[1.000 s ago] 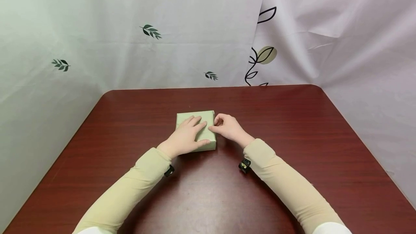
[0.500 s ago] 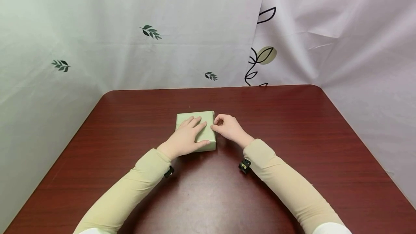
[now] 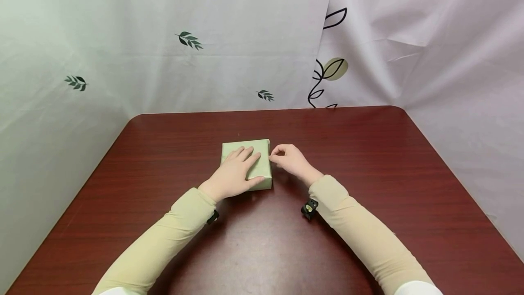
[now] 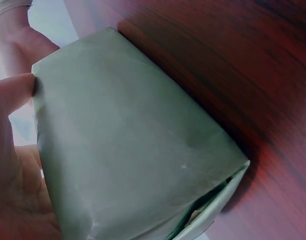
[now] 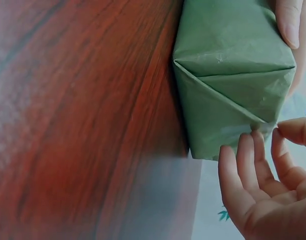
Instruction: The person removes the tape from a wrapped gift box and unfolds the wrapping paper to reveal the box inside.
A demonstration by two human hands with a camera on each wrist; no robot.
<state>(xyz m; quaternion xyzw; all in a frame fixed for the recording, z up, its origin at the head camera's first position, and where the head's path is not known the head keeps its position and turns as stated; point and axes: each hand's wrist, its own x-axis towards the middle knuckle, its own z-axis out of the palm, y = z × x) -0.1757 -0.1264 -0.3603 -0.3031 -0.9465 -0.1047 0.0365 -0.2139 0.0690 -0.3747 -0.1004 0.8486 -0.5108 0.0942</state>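
Observation:
A box wrapped in pale green paper (image 3: 263,167) lies flat on the table. My left hand (image 3: 232,174) rests on its top with the fingers spread; its thumb (image 4: 18,92) touches the box edge in the left wrist view. At the box's right end is my right hand (image 3: 289,160). In the right wrist view, that end shows folded flaps (image 5: 227,107) and what looks like a glossy strip of clear tape (image 5: 233,129). The right thumb and index finger pinch at the strip's end by the corner, while the other fingers touch or nearly touch the flap.
The dark red wooden table (image 3: 254,249) extends around the box on all sides. White cloth (image 3: 229,67) with leaf prints hangs behind the table and along both sides. At the box's other end, a fold in the paper (image 4: 207,205) gapes a little.
My right thumb has drawn off the top of the box to its right edge, closer to the index finger. My left hand and the box have stayed in place.

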